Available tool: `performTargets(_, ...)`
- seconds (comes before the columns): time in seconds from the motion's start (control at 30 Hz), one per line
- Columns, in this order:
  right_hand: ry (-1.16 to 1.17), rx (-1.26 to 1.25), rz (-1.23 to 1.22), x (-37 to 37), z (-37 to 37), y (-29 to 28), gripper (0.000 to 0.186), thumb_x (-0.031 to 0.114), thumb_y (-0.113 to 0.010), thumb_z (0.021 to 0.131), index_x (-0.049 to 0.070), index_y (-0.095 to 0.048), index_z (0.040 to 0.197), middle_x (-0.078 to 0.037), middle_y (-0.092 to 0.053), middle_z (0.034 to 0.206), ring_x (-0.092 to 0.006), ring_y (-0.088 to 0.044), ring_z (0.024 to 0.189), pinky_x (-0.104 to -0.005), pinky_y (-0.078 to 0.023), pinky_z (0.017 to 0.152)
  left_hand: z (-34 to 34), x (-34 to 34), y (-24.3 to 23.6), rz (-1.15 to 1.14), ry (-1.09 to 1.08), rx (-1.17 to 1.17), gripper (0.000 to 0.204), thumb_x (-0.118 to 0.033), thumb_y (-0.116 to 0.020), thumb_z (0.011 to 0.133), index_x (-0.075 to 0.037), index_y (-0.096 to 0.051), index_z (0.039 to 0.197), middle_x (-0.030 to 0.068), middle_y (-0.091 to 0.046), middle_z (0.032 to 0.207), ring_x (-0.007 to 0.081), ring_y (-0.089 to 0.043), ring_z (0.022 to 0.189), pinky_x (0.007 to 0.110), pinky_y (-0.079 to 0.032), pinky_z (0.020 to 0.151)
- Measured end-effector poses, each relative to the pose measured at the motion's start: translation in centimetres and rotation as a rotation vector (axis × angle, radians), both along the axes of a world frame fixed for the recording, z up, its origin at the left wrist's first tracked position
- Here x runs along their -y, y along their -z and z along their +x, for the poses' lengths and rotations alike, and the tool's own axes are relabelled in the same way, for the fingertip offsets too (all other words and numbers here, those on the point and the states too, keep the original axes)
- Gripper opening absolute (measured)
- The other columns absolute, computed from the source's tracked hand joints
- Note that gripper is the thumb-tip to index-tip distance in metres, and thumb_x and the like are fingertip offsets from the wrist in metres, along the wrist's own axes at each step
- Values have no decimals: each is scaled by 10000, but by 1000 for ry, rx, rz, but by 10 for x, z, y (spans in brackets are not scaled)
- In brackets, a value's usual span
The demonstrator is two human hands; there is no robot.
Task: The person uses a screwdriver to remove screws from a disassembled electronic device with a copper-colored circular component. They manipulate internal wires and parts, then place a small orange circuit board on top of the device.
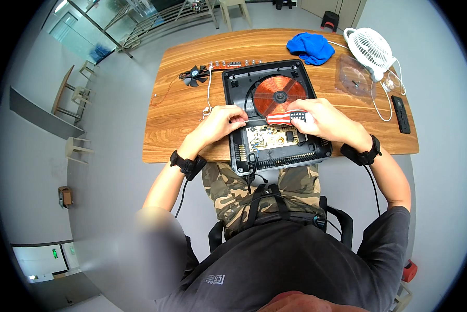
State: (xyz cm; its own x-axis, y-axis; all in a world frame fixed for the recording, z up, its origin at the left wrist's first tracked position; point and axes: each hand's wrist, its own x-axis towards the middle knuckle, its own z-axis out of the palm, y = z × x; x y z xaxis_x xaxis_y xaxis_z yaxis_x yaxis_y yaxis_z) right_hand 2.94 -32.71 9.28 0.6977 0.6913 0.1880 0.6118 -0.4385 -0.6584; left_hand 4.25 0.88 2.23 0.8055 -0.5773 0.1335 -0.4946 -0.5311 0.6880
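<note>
An opened induction cooker base (233, 96) lies at the table's near edge, its black housing uncovered. In its far half sits a round copper coil (291, 89); a pale circuit board (262, 138) fills part of the near half. My right hand (327, 120) is closed around a screwdriver (278, 119) with a red and white striped handle, which points left across the housing between coil and board. At its tip, the fingers of my left hand (224, 120) are pinched together. Whatever they hold there is too small to make out.
Left of the housing lie a small black fan (194, 77), a red circuit strip (223, 66) and a white cable (209, 93). Toward the right are a blue cloth (310, 49), a white desk fan (369, 48), a clear tray (349, 83) with small screws and a black bar (401, 114).
</note>
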Motion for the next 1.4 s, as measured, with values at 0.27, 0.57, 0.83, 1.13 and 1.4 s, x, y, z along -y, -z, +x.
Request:
performTargets(0.27,23,-63,26,0,-1,1,371,276,-690,973,2,-699,1223,-229,-757,1036,-364,-748,941,-418,-581,845,0,1,3,-20,-2,-17,153,-70,-777,927,11,-731,1047,131,-745,930,215,-738,854,336,-602,784)
performTargets(0.57,118,-168,92,3,5,4,360,319,-716,989,18,-659,1177,-172,-739,947,-274,-735,867,-386,-555,785,-5,7,0,-77,6,-5,151,-64,-777,925,8,-732,1051,116,-735,908,193,-722,833,325,-595,781)
performTargets(0.83,100,-16,68,0,4,3,389,314,-767,951,11,-635,1157,-187,-723,990,-322,-717,926,-411,-549,812,-5,7,1,-39,-27,-16,160,-71,-789,918,0,-748,1056,98,-725,911,176,-718,840,318,-585,777)
performTargets(1.13,104,-50,70,-12,5,-11,387,292,-806,903,-2,-658,1108,-175,-720,982,-302,-713,908,-402,-545,788,-7,14,2,12,61,-36,254,-87,-810,895,2,-723,1116,114,-729,948,203,-719,862,341,-592,798)
performTargets(1.4,163,-59,79,-6,3,-17,342,249,-803,895,1,-654,1077,-159,-730,946,-275,-711,865,-375,-550,766,-12,2,5,186,3,162,352,-169,-861,808,-46,-705,1099,107,-660,1114,345,-619,1108,442,-496,1016)
